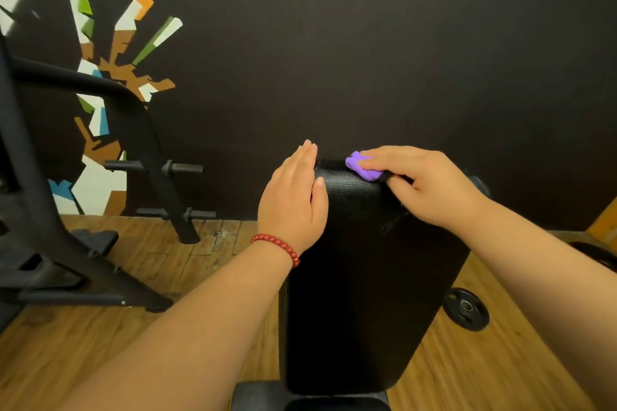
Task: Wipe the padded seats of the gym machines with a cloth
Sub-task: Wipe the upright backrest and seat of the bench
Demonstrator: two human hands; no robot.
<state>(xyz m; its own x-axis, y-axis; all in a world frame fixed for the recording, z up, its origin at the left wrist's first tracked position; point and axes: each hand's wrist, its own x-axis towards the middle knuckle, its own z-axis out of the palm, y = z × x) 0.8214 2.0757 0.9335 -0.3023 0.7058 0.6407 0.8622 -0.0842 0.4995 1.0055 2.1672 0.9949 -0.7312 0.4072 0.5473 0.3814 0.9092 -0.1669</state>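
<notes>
A black padded bench back (364, 270) rises away from me in the middle of the view. My right hand (424, 183) holds a bunched purple cloth (362, 167) and presses it against the pad's top right edge. My left hand (295, 197), with a red bead bracelet at the wrist, rests with straight fingers against the pad's top left corner, thumb on the leather. A second black pad (310, 399) shows at the bottom edge.
A black steel rack (110, 143) with weight pegs stands on the left over the wooden floor (83, 344). A black weight plate (465, 309) lies on the floor to the right of the bench. The dark wall (367, 43) with a colourful mural is close behind.
</notes>
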